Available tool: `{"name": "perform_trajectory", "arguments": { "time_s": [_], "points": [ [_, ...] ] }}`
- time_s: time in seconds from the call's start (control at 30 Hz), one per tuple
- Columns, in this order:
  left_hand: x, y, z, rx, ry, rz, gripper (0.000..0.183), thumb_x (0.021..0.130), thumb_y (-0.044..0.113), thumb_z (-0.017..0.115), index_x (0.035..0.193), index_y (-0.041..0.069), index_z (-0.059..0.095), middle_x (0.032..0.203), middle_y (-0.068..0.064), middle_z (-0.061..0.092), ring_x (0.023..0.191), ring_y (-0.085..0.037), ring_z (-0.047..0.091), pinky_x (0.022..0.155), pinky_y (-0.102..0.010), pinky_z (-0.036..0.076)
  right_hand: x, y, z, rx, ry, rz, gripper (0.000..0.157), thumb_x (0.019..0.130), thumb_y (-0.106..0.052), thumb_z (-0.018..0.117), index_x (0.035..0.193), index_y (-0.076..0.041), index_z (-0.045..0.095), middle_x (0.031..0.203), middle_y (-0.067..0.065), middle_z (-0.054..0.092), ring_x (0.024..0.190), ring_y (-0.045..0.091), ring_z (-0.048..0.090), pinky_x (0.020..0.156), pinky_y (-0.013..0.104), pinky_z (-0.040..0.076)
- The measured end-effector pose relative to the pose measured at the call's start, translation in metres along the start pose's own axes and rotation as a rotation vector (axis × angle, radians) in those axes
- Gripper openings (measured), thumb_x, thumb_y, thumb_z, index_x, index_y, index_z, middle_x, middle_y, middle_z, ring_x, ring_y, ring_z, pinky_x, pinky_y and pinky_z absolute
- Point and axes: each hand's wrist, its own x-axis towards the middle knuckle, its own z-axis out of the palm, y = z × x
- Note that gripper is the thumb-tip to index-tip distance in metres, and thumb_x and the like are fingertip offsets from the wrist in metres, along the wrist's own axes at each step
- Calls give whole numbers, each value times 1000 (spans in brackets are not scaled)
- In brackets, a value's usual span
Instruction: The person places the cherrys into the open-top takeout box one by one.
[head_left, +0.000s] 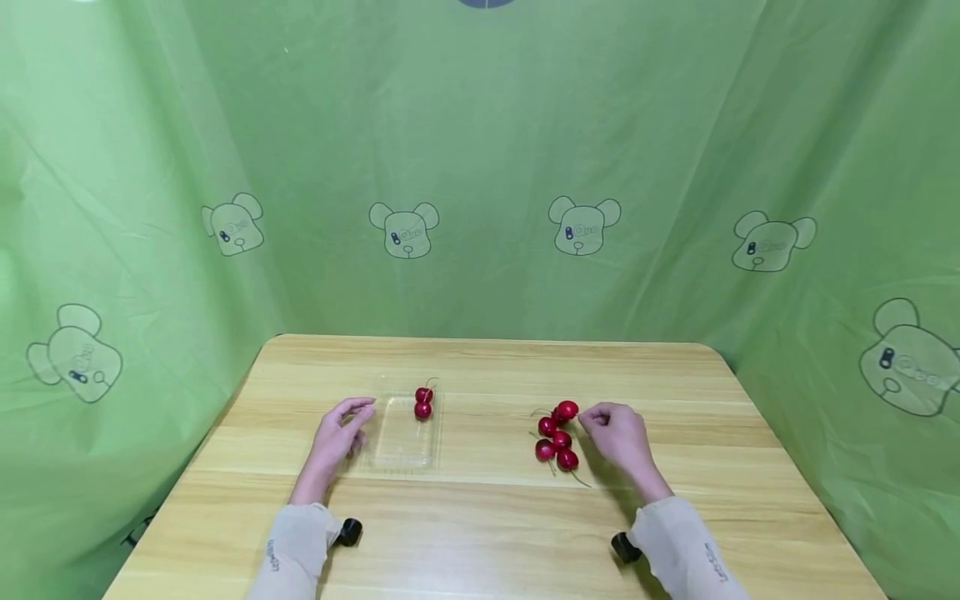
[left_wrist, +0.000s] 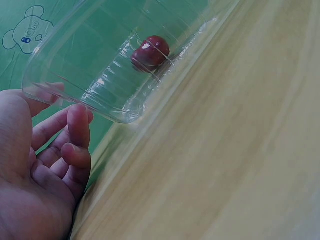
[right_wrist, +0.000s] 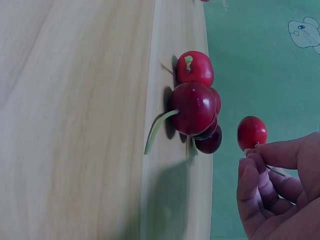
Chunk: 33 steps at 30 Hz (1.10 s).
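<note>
A clear plastic tray (head_left: 401, 460) lies on the table's left side, with two dark red cherries (head_left: 423, 410) inside by its right wall. Beside the tray's left rim is my left hand (head_left: 342, 429), its fingers loosely bent; in the left wrist view the fingertips (left_wrist: 78, 114) overlap the tray's near corner. My right hand (head_left: 617, 429) pinches a bright red cherry (right_wrist: 252, 133) by its stem, between thumb and forefinger. That cherry hangs off the table, just right of a cluster of several cherries (head_left: 561, 440), some with green stems.
The pale wooden table (head_left: 480, 533) has rounded far corners. Green curtains (head_left: 480, 283) printed with bear heads stand behind it and at both sides. Black wrist devices (head_left: 349, 532) sit at both cuffs.
</note>
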Motion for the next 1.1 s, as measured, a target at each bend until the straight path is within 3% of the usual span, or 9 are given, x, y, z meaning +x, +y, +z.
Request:
{"name": "perform_trajectory", "arguments": {
  "time_s": [0.3, 0.43, 0.93, 1.1],
  "points": [
    [-1, 5, -1, -25, -27, -15, 43, 105, 27, 64, 139, 2, 60, 127, -22, 57, 59, -12, 57, 50, -20, 42, 3, -5, 3, -5, 8, -5, 20, 98, -18, 69, 103, -1, 77, 84, 13, 74, 64, 15, 59, 61, 29, 50],
    [0, 1, -1, -15, -15, -1, 42, 104, 29, 65, 138, 4, 61, 126, -20, 58, 58, -11, 56, 50, -20, 42, 3, -7, 4, -5, 16, -15, 19, 98, -18, 69, 102, -2, 78, 83, 10, 74, 66, 15, 59, 65, 30, 49],
    [-1, -1, -1, -17, -6, 6, 38, 103, 30, 66, 134, 8, 65, 123, -17, 60, 58, -12, 56, 50, -19, 42, 5, -23, 11, 74, -17, -31, 20, 101, -20, 65, 101, -4, 77, 88, 17, 74, 65, 14, 56, 54, 23, 45],
    [0, -1, -1, -19, -2, 8, 38, 103, 29, 66, 134, 7, 65, 122, -16, 60, 58, -12, 56, 50, -19, 42, 6, -29, 15, 117, -33, -33, 22, 102, -21, 65, 100, -3, 76, 88, 17, 73, 70, 20, 62, 56, 23, 46]
  ]
}}
